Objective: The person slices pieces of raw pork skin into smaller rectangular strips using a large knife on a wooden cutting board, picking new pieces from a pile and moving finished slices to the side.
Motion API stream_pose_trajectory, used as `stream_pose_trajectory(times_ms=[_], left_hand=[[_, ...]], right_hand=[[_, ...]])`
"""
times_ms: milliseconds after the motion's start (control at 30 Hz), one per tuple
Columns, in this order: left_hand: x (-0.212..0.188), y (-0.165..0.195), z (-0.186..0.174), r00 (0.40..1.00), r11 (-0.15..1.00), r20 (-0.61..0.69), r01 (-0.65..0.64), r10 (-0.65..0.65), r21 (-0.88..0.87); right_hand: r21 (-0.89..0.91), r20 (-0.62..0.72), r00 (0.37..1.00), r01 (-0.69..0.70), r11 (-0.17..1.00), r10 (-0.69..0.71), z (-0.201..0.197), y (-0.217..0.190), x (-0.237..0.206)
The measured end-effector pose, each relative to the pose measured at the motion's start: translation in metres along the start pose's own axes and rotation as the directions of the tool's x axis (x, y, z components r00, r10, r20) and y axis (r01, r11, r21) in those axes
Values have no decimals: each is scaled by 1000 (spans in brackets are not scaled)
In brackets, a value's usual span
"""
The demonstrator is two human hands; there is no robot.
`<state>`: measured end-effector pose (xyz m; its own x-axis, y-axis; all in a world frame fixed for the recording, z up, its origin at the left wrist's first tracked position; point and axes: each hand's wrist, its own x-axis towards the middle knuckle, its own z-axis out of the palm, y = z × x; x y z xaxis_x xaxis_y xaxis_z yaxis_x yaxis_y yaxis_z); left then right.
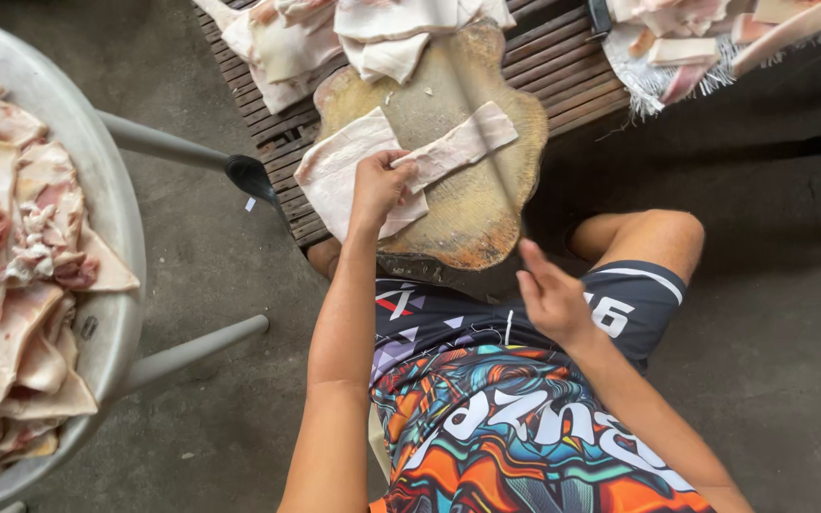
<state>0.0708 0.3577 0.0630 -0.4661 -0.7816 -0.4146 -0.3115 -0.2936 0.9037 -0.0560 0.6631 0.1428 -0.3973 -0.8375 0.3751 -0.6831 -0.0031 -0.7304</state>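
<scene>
A round wooden chopping block (472,209) stands in front of my knees. On it lie a wide pale slab of pork skin (334,166) and a narrower strip (463,144) that crosses it. My left hand (377,185) pinches the near end of the strip where it overlaps the slab. Just below the block's right edge, above my thigh, my right hand (548,294) is blurred with its fingers pointing up and left. A faint blurred streak runs from it across the block. Whether that hand holds anything cannot be made out.
A large metal basin (116,199) on tube legs (192,351) at the left holds several raw pork pieces. A slatted wooden pallet (563,66) behind the block carries more slabs (382,28). A white sack (648,81) with cut pieces lies at the top right.
</scene>
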Motion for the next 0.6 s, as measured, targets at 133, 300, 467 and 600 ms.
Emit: stream_pose_trajectory(times_ms=[133,300,467,600], left_hand=[[-8,9,-7,993,991,-23,-118,117,-67],[-7,40,-5,967,954,207,-84,147,-287],[8,63,23,952,996,292,-85,93,-39],[21,49,38,993,987,113,-43,25,157]], right_hand=[[-162,352,747,-545,823,564,9,18,-2],[65,91,995,-56,996,50,-3,47,7],[244,452,592,-801,546,667,3,49,25],[0,359,688,-676,737,631,-1,23,31]])
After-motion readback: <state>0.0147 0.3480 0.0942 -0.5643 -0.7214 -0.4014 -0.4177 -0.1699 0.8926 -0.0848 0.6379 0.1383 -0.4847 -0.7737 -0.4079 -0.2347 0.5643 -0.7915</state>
